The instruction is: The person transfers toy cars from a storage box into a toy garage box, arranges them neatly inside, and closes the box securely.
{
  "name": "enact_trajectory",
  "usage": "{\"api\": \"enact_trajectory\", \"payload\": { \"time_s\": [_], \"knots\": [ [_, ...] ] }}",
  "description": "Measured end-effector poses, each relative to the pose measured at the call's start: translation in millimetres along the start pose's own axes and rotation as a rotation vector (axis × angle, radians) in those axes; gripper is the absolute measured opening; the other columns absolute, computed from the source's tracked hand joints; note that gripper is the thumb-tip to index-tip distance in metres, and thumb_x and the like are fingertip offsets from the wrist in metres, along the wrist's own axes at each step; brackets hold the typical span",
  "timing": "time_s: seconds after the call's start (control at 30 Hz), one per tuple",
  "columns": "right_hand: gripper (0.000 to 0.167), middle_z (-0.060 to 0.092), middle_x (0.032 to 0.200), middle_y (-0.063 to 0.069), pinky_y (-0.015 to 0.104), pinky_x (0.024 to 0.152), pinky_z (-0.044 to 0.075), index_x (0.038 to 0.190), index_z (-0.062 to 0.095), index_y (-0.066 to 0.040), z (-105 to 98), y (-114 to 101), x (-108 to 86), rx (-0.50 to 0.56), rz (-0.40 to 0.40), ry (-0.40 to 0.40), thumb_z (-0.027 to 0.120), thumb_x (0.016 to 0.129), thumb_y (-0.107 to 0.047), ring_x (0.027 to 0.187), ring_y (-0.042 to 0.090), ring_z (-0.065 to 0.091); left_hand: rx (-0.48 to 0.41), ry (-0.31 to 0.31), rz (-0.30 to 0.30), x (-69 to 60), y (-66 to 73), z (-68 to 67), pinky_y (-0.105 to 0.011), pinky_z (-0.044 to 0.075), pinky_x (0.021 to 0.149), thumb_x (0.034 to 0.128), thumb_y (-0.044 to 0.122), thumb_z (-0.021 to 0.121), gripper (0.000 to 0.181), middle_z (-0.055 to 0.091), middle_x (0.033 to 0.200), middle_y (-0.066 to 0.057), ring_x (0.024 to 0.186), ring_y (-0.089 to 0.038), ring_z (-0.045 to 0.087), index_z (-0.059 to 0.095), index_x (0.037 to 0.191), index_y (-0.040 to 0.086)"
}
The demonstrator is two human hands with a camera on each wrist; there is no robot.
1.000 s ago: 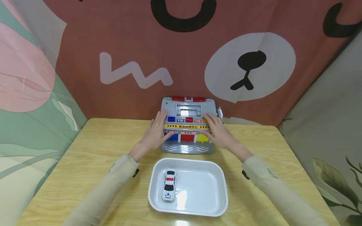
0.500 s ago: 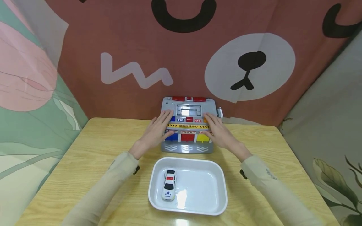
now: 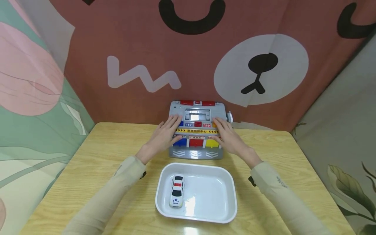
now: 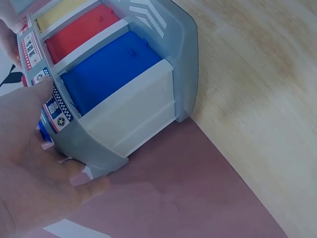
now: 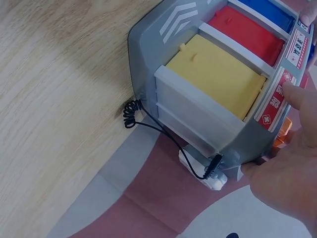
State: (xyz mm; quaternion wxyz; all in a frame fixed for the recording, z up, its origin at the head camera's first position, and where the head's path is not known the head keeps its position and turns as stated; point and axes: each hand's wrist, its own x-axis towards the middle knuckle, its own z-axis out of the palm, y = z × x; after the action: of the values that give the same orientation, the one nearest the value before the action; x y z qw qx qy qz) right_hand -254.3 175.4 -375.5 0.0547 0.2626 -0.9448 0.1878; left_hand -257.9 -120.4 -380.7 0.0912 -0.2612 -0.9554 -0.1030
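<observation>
A grey toy garage (image 3: 196, 153) stands at the back of the table, with blue, red and yellow doors along its front. My left hand (image 3: 162, 134) rests on its top left part, fingers extended over the upper face and thumb at the front edge above the blue door (image 4: 114, 72). On the opposite side, my right hand (image 3: 230, 137) lies the same way, its thumb touching the label strip above the yellow door (image 5: 218, 74). In the right wrist view, a white handset (image 5: 200, 171) with a coiled black cord (image 5: 130, 113) hangs at the garage's side.
In front of the garage sits a white tray (image 3: 210, 218), holding a white toy police car (image 3: 177, 192) on its left side. Both stand on a wooden table (image 3: 97, 156). A brown curtain (image 3: 141, 107) with a cartoon bear print hangs directly behind.
My left hand has shifted slightly right and inward over the garage's top, now covering part of the blue light. The right hand, garage, tray and car stay put; the head view shifts a little.
</observation>
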Motion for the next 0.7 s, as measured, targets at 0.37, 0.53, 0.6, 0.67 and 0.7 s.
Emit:
{"api": "enact_trajectory", "payload": {
  "time_s": [0.37, 0.53, 0.6, 0.67, 0.7],
  "knots": [
    [0.078, 0.014, 0.158, 0.016, 0.051, 0.111, 0.027, 0.155, 0.014, -0.007, 4, -3, -1.7, 0.017, -0.020, 0.005, 0.060, 0.096, -0.031, 0.140, 0.036, 0.017, 0.109, 0.026, 0.026, -4.6, 4.1, -13.6, -0.058, 0.037, 0.102, 0.0904, 0.046, 0.063, 0.079, 0.034, 0.152, -0.015, 0.138, -0.035, 0.033, 0.029, 0.153, 0.011],
    [0.078, 0.015, 0.157, 0.016, 0.051, 0.111, 0.028, 0.155, 0.015, -0.007, 3, -5, 0.1, 0.015, -0.027, 0.016, 0.060, 0.096, -0.030, 0.140, 0.036, 0.018, 0.120, 0.010, 0.037, -2.7, 3.1, -21.2, -0.057, 0.040, 0.100, 0.0898, 0.044, 0.065, 0.078, 0.036, 0.151, -0.016, 0.136, -0.037, 0.035, 0.031, 0.152, 0.011],
    [0.078, 0.015, 0.157, 0.016, 0.051, 0.110, 0.029, 0.155, 0.015, -0.007, 2, -5, 1.2, 0.016, -0.030, 0.018, 0.061, 0.096, -0.030, 0.139, 0.036, 0.019, 0.115, 0.002, 0.031, -3.1, 2.5, -22.2, -0.057, 0.040, 0.099, 0.0902, 0.044, 0.065, 0.078, 0.036, 0.151, -0.016, 0.137, -0.037, 0.034, 0.031, 0.152, 0.011],
    [0.078, 0.016, 0.157, 0.016, 0.052, 0.109, 0.030, 0.155, 0.016, -0.007, 2, -6, 2.1, 0.023, -0.037, 0.019, 0.061, 0.095, -0.030, 0.139, 0.037, 0.019, 0.109, -0.002, 0.023, -4.3, 2.2, -22.3, -0.056, 0.042, 0.098, 0.0901, 0.044, 0.065, 0.078, 0.035, 0.152, -0.016, 0.137, -0.037, 0.033, 0.030, 0.152, 0.010],
    [0.077, 0.016, 0.157, 0.017, 0.052, 0.109, 0.030, 0.154, 0.016, -0.007, 3, -6, 2.3, 0.023, -0.042, 0.018, 0.061, 0.096, -0.030, 0.138, 0.037, 0.020, 0.106, -0.001, 0.020, -5.0, 2.2, -22.1, -0.056, 0.042, 0.097, 0.0900, 0.043, 0.065, 0.079, 0.035, 0.152, -0.016, 0.137, -0.037, 0.033, 0.030, 0.152, 0.010]
  ]
}}
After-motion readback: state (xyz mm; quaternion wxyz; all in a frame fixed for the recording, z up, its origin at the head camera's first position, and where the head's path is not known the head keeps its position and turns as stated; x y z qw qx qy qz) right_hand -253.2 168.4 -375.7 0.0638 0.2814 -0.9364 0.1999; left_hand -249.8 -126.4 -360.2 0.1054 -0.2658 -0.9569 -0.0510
